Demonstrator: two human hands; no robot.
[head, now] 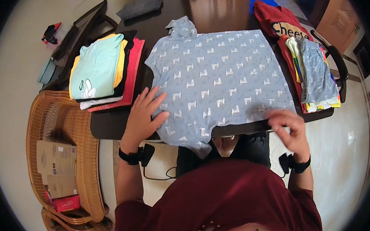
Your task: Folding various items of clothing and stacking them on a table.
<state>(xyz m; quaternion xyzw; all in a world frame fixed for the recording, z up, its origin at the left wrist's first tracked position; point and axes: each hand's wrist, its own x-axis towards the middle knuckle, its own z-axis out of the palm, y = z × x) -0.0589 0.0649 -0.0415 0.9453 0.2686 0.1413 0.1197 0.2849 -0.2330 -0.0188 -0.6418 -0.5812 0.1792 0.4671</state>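
Observation:
A grey-blue short-sleeved shirt printed with white animals lies spread on a dark table. Its hem is at the right, and one sleeve droops over the near table edge towards my lap. The other sleeve is bunched at the far side. My left hand rests at the shirt's left edge near the neckline, fingers spread, holding nothing. Blurred by motion, my right hand is over the near right corner by the hem. Its fingers are loosely bent and no cloth is lifted in them.
Folded shirts are stacked on the left. To the right lie folded clothes and a red garment bearing writing. A dark folded cloth sits at the far end. A wicker chair holding cardboard stands at the left.

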